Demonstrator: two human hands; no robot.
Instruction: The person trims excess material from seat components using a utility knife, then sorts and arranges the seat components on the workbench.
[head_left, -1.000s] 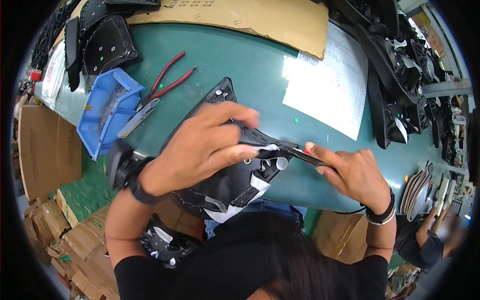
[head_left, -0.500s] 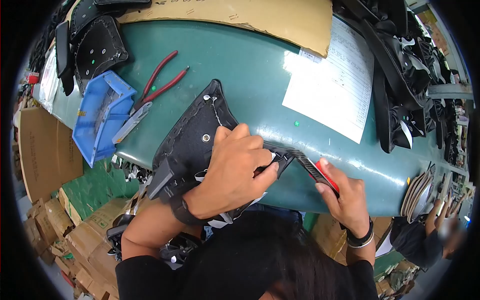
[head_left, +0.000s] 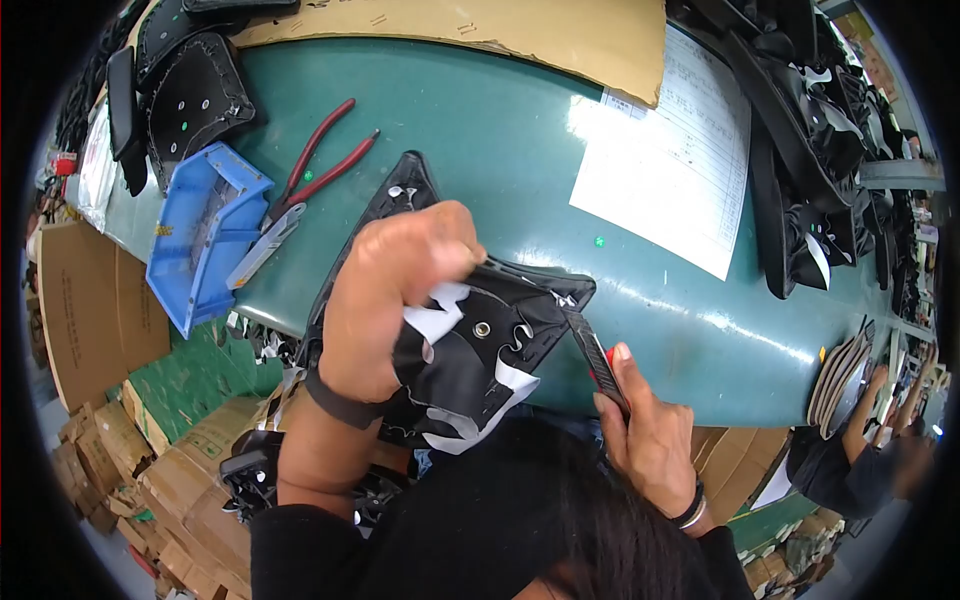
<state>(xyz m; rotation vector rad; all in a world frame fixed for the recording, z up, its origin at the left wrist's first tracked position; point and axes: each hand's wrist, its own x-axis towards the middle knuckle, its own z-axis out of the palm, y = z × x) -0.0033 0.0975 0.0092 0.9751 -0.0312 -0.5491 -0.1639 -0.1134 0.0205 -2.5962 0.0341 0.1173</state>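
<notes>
A black padded cover piece [head_left: 455,375] with stitched or stapled edges, a metal eyelet and loose white scraps lies at the table's near edge. My left hand [head_left: 385,275] is over its upper left part, closed in a fist and partly smeared by motion; whatever its fingers pinch is hidden. My right hand [head_left: 650,440] is wrapped around a utility knife [head_left: 597,362] with a red grip and a long dark blade. The blade's tip touches or nearly touches the cover's right corner, beside a small white scrap.
Red-handled pliers [head_left: 325,150] and another cutter [head_left: 265,245] lie beside a blue bin [head_left: 205,240]. A printed sheet [head_left: 660,180] rests under a cardboard strip [head_left: 480,30]. Black padded pieces [head_left: 195,100] are piled left, more [head_left: 790,150] right. A co-worker [head_left: 850,460] is at far right.
My left hand has moved up and left off the cover's middle, uncovering an eyelet and white scraps. My right hand with the knife has shifted left and down, toward the cover's right corner.
</notes>
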